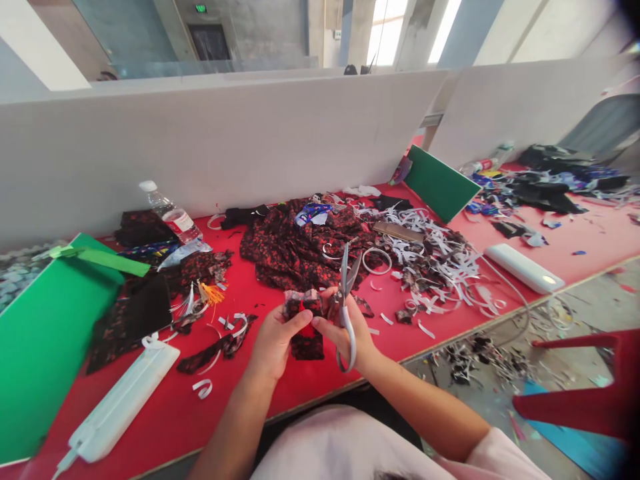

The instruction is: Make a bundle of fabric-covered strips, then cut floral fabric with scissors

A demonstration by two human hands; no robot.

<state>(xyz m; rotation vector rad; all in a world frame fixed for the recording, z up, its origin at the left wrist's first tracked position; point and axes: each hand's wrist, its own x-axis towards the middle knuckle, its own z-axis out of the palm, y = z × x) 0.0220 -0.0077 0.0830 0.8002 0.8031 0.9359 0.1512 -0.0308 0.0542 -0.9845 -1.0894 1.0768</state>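
Observation:
Near the table's front edge, my left hand (276, 339) pinches a small piece of dark fabric with a red pattern (307, 348). My right hand (356, 332) grips a pair of scissors (345, 303), whose grey blades point up and away and stand slightly apart. The thumb of my right hand also lies against the fabric piece, close to my left thumb. Some of its fingers are hidden behind the scissors and the cloth. Just beyond my hands lies a big crumpled heap of the same dark red-patterned fabric (280, 250).
White strips and scraps (450, 267) cover the table's right middle. Green boards (443, 183) (45, 360) stand at both sides. A plastic bottle (175, 217) is at the back left. White lamp-like bars (125, 403) (523, 267) lie left and right. A red stool (580, 400) stands at the right.

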